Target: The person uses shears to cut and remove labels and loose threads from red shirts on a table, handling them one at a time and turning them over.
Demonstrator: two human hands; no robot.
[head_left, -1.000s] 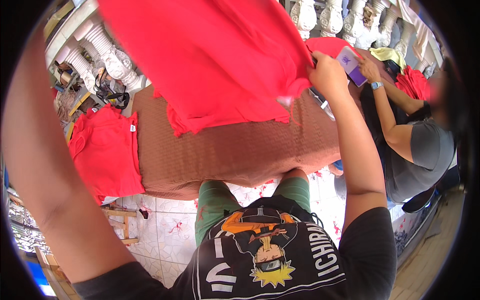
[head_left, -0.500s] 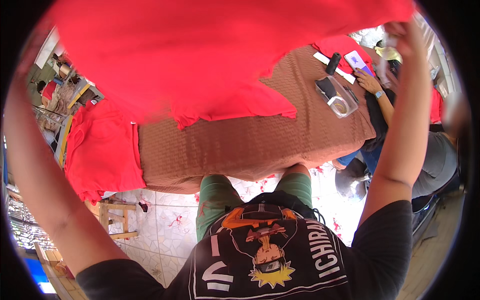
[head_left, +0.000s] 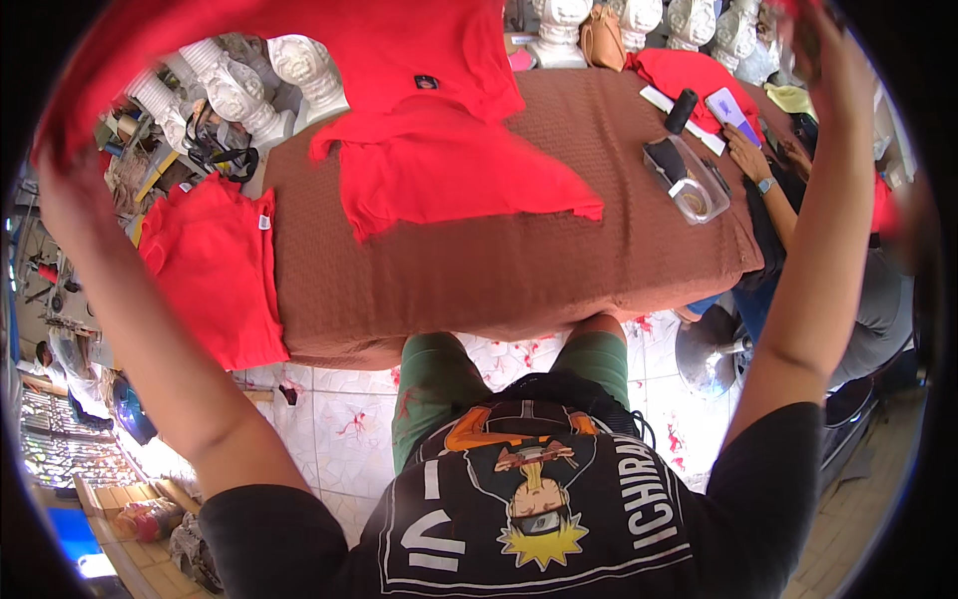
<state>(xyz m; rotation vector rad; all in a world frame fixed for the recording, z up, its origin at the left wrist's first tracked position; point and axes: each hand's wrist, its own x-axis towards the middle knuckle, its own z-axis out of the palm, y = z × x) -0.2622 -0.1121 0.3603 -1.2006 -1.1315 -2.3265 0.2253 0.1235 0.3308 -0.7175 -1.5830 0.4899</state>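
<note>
Both my arms are raised and spread wide. At the far left, my left hand [head_left: 72, 165], blurred, is closed on the edge of a red garment [head_left: 230, 18] that sweeps up along the top of the view. My right hand [head_left: 826, 62] is high at the right rim, its fingers closed around a bit of red cloth, partly cut off by the frame. More red fabric [head_left: 454, 175] lies on the brown-covered table [head_left: 449, 285], with a small dark label above it; I cannot tell where it parts from the held garment.
Red garments [head_left: 215, 275] are piled at the table's left. On the right are a clear plastic box [head_left: 689, 185], a black thread spool [head_left: 681, 110], and a co-worker's hand [head_left: 746, 152] at a phone [head_left: 733, 112]. White balusters [head_left: 564, 30] and a tan bag [head_left: 603, 38] line the back.
The red garment has swung up and to the left, uncovering the far table and the balusters. My left hand has moved slightly inward; my right hand is a little higher.
</note>
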